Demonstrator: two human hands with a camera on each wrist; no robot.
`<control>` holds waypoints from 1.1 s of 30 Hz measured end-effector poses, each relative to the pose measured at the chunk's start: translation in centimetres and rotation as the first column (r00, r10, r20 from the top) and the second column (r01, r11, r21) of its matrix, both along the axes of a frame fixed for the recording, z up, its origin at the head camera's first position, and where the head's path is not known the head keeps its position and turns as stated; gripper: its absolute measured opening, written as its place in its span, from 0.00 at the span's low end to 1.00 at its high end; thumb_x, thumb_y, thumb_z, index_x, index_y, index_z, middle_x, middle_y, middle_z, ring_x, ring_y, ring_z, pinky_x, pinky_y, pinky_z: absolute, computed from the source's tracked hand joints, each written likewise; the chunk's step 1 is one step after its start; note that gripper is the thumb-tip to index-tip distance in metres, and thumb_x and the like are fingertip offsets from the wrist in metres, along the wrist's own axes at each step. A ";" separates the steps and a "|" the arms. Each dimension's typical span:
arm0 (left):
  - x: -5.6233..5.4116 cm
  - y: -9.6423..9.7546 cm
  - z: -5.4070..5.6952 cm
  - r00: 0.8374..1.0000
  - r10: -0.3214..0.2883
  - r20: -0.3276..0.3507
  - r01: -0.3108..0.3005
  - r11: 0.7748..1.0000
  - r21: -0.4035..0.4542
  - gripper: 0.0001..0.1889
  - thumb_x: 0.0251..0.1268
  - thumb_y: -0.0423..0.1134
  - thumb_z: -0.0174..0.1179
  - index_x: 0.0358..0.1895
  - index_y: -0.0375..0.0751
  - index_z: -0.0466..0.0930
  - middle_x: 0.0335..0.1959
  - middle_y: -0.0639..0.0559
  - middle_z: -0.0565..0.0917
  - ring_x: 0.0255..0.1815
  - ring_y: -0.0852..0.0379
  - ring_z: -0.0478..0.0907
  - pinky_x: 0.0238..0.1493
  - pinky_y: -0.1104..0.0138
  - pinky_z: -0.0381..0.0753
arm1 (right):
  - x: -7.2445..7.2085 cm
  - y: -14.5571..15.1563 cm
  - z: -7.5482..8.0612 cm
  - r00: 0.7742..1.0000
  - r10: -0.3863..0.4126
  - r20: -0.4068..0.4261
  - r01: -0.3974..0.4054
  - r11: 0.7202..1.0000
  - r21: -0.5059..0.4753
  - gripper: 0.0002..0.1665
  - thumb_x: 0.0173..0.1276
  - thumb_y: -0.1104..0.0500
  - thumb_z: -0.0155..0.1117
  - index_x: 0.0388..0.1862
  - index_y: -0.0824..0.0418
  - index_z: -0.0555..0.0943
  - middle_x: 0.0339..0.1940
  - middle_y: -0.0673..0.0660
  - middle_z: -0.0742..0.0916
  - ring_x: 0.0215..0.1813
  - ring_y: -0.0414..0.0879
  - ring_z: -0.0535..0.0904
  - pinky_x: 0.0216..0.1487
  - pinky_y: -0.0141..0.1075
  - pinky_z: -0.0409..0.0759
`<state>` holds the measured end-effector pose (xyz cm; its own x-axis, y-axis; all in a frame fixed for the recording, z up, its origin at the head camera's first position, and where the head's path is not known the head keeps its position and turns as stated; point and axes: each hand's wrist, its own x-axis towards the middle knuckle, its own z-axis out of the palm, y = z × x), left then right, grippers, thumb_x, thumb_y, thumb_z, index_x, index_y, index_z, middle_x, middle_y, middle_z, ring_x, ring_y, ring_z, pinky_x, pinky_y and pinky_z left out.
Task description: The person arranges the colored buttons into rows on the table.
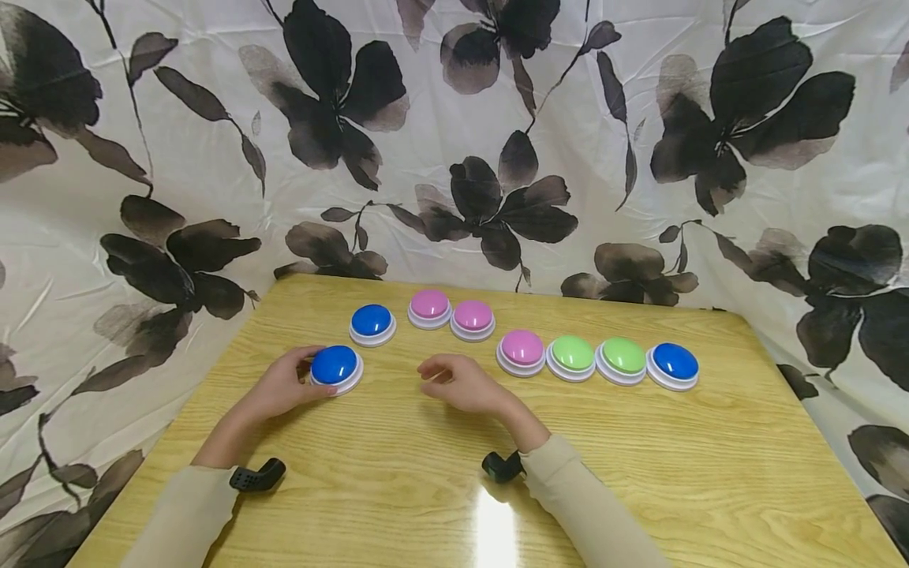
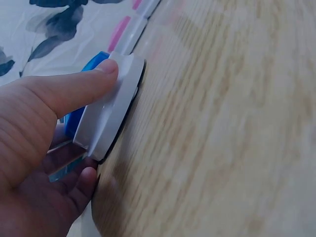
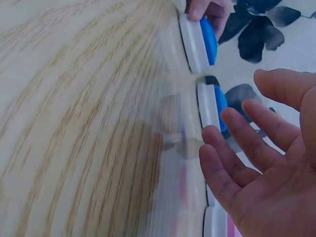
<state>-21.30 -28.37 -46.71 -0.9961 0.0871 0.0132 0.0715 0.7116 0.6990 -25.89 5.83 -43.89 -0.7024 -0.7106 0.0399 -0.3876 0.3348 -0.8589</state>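
Note:
My left hand (image 1: 282,385) grips a round push button (image 1: 334,365) with a blue dome and white base, at the left of the table. In the left wrist view the thumb (image 2: 81,86) lies along the white base (image 2: 111,106), with the other fingers round the far side. Right of it, my right hand (image 1: 461,384) hovers over the wood, fingers loosely bent and holding nothing. The right wrist view shows its fingers (image 3: 247,143) spread apart. Just behind the held button sits another blue button (image 1: 372,321).
Two pink buttons (image 1: 429,306) stand side by side at the back. To the right, a touching row holds a pink button (image 1: 521,350), two green buttons (image 1: 572,356) and a blue button (image 1: 674,364). A floral cloth (image 1: 440,118) hangs behind the wooden table (image 1: 398,489).

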 end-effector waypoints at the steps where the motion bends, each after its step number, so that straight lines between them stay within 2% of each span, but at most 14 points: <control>1: -0.1 0.1 0.0 1.000 -0.002 0.002 0.002 1.000 -0.005 0.44 0.51 0.48 0.75 0.67 0.30 0.65 0.62 0.30 0.70 0.57 0.33 0.72 0.55 0.44 0.74 | -0.1 -0.2 0.0 1.000 -0.005 -0.001 0.005 1.000 0.004 0.19 0.69 0.59 0.64 0.55 0.67 0.79 0.49 0.59 0.85 0.48 0.48 0.81 0.48 0.33 0.78; 8: -0.2 0.9 0.4 0.999 -0.017 0.039 0.018 1.000 -0.019 0.46 0.51 0.52 0.74 0.68 0.29 0.63 0.64 0.30 0.69 0.59 0.32 0.70 0.56 0.44 0.73 | -0.2 -1.2 -0.2 0.999 -0.028 0.022 0.028 0.999 0.021 0.18 0.69 0.59 0.64 0.54 0.65 0.80 0.48 0.56 0.85 0.47 0.46 0.81 0.48 0.33 0.78; 16: -0.3 1.8 0.5 0.998 -0.043 0.036 0.043 0.999 -0.021 0.45 0.50 0.50 0.75 0.67 0.29 0.65 0.63 0.30 0.70 0.60 0.33 0.70 0.58 0.44 0.72 | -0.3 -2.1 -0.2 0.999 -0.031 0.031 0.030 0.999 0.022 0.18 0.68 0.58 0.65 0.54 0.66 0.80 0.46 0.55 0.85 0.47 0.47 0.80 0.49 0.35 0.78; 24: -0.1 2.9 1.0 0.989 -0.129 0.077 0.126 0.991 0.039 0.42 0.52 0.44 0.75 0.68 0.30 0.65 0.62 0.33 0.71 0.60 0.35 0.70 0.59 0.46 0.71 | -0.4 -2.7 -0.6 0.999 -0.028 0.040 0.027 1.000 0.015 0.18 0.68 0.60 0.65 0.53 0.66 0.80 0.47 0.57 0.85 0.48 0.47 0.80 0.50 0.35 0.78; 28: -0.1 3.2 1.1 0.985 -0.159 0.067 0.156 0.987 0.051 0.40 0.53 0.42 0.74 0.68 0.32 0.66 0.62 0.36 0.72 0.58 0.39 0.71 0.59 0.47 0.73 | -0.5 -3.0 -1.0 0.996 -0.067 0.060 0.067 0.998 0.005 0.21 0.66 0.60 0.67 0.56 0.66 0.79 0.48 0.57 0.84 0.48 0.47 0.80 0.50 0.35 0.78; 33: -0.4 3.2 0.9 0.984 -0.165 0.067 0.162 0.985 0.058 0.38 0.54 0.41 0.74 0.67 0.33 0.67 0.61 0.37 0.73 0.56 0.41 0.72 0.55 0.51 0.75 | -0.7 -3.4 -1.8 0.988 -0.123 0.095 0.126 0.992 -0.021 0.27 0.63 0.59 0.71 0.59 0.67 0.76 0.49 0.57 0.84 0.50 0.48 0.80 0.49 0.34 0.78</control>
